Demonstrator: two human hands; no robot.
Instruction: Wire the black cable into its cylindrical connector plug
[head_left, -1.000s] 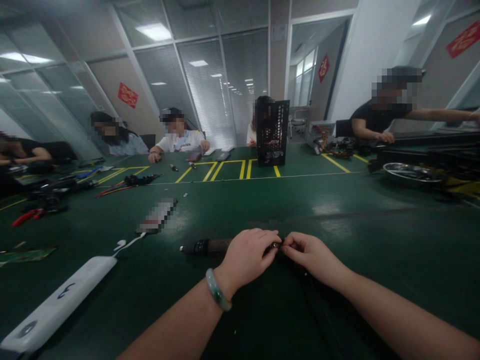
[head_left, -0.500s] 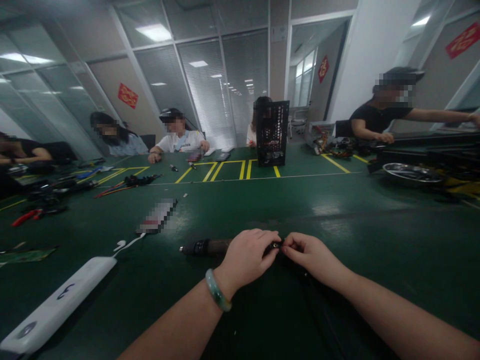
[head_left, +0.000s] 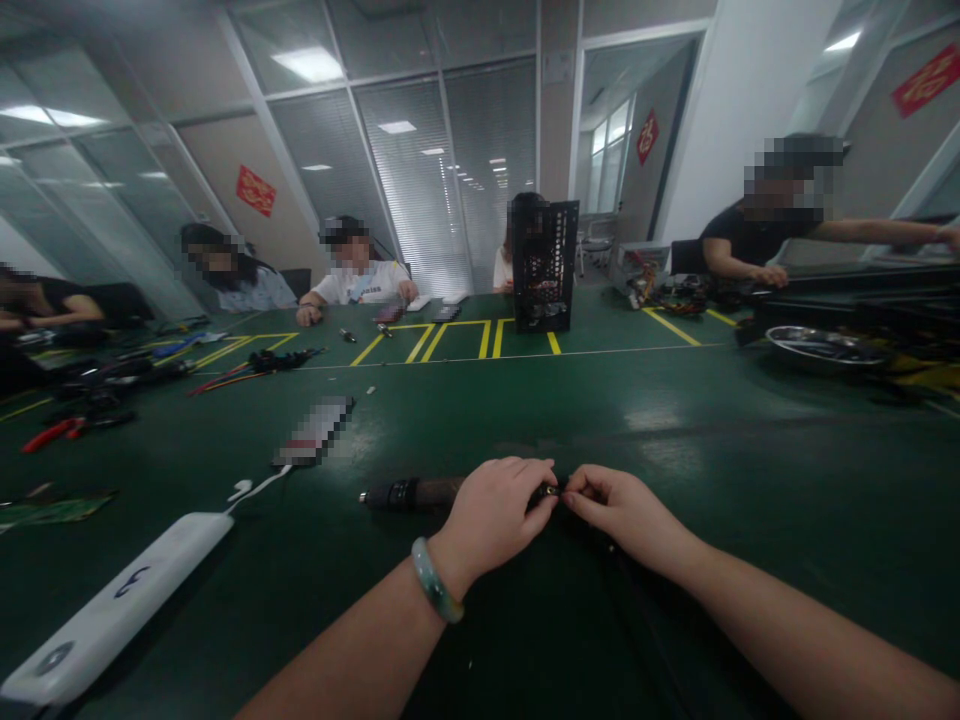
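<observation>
An electric screwdriver (head_left: 435, 493) lies on the green table with its metal tip to the left. Around its rear end my left hand (head_left: 499, 505) is closed, a jade-coloured bangle on the wrist. A small brassy connector (head_left: 552, 490) shows between the left thumb and fingers. My right hand (head_left: 619, 515) pinches a small dark cable end (head_left: 562, 489) right beside that connector; the fingertips hide most of it. Below the right hand a dark cord (head_left: 637, 610) trails faintly toward the bottom edge.
A white power strip (head_left: 120, 610) lies at left, its cable reaching a phone (head_left: 315, 432). Tangled cables and red-handled pliers (head_left: 54, 435) are further left. Beyond stand a black computer case (head_left: 546, 265) and a metal bowl (head_left: 825, 347). Several people sit across the table.
Both hands stay almost where they were. The left fingers have shifted very slightly at the screwdriver's rear end.
</observation>
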